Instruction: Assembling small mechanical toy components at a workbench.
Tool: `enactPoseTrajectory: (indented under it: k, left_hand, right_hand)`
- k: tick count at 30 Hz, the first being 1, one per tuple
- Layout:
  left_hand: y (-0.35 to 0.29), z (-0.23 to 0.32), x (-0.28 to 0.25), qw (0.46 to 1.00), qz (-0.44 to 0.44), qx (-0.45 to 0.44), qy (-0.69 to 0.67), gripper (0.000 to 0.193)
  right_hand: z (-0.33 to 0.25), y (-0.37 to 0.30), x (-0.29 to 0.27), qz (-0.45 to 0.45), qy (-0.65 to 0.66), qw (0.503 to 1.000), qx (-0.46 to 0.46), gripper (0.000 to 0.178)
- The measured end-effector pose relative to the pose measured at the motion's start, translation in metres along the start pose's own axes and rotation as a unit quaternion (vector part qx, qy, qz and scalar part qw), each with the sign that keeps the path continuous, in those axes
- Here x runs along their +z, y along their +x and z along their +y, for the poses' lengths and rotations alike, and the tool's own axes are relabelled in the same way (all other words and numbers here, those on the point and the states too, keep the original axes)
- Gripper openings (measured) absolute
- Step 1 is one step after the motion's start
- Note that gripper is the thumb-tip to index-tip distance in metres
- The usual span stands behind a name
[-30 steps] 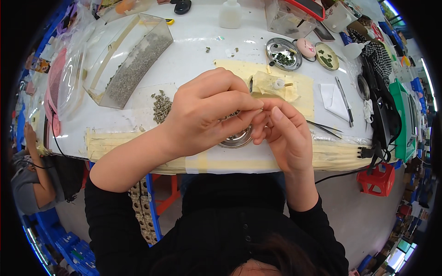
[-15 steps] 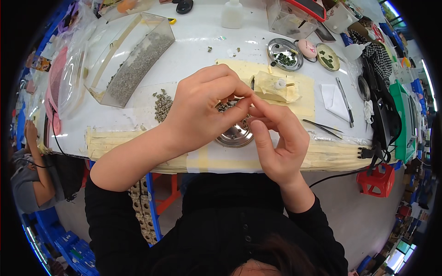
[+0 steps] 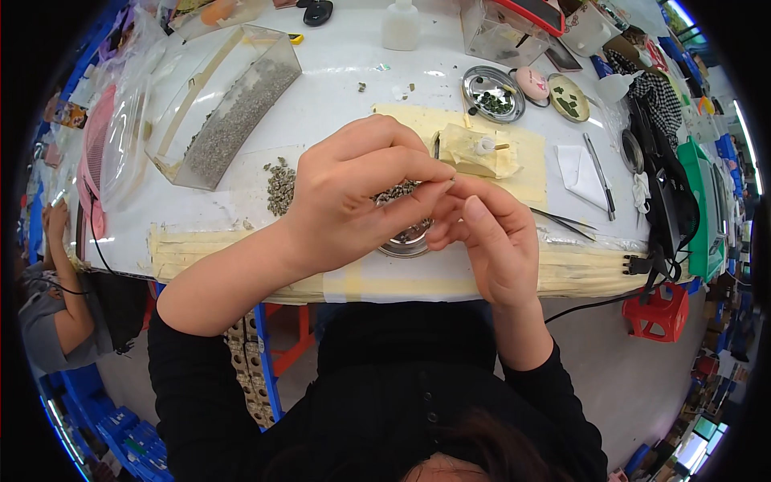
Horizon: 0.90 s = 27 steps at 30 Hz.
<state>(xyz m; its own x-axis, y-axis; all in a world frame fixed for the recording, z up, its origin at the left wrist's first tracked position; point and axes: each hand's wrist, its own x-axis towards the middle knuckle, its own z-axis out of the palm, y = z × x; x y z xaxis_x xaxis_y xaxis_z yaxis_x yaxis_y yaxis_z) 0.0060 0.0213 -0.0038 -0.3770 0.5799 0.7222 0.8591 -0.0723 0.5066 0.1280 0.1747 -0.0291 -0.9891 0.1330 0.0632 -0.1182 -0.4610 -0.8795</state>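
My left hand [image 3: 345, 193] is closed in a pinch, thumb and forefinger meeting above a round metal dish [image 3: 405, 249]. Against those fingertips rest the curled fingers of my right hand [image 3: 507, 253], its thumb bent over them. Whatever lies between the fingertips is too small to make out. Small grey-brown pieces [image 3: 393, 194] show in the dish, which my hands partly cover. To the left of it a loose heap of similar pieces [image 3: 280, 189] lies on the table.
A clear box of grey granules [image 3: 233, 112] stands at left. Beyond my right hand are a taped block [image 3: 474, 161], black tweezers [image 3: 566, 221], a metal dish with dark green pieces [image 3: 486, 80], a pale dish [image 3: 572, 112] and a pen [image 3: 598, 173]. A white bottle [image 3: 401, 28] stands behind.
My right thumb has lifted and folded in toward the fingers, and the right fingers have shifted slightly left. The left pinch has moved a little right and down.
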Motion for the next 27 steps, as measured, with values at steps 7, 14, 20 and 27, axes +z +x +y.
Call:
enactPoseTrajectory:
  k: [7, 14, 20, 27]
  left_hand:
    - [0.001, 0.002, 0.001, 1.0, -0.01, 0.011, 0.015, 0.02]
    - [-0.001, 0.002, 0.001, 1.0, -0.001, -0.012, 0.027, 0.018]
    - [-0.006, -0.003, 0.004, 0.997, -0.009, -0.08, 0.022, 0.012]
    - [-0.005, -0.002, 0.002, 0.996, -0.027, -0.079, 0.011, 0.016]
  right_hand:
    - [0.002, 0.002, -0.005, 0.009, 0.023, 1.0, 0.002, 0.032]
    - [-0.001, -0.001, 0.004, 0.058, -0.081, 0.993, -0.064, 0.03]
    - [0.009, 0.004, 0.013, 0.07, -0.452, 0.84, -0.292, 0.035]
    - [0.012, 0.009, 0.016, 0.08, -0.526, 0.771, -0.35, 0.035]
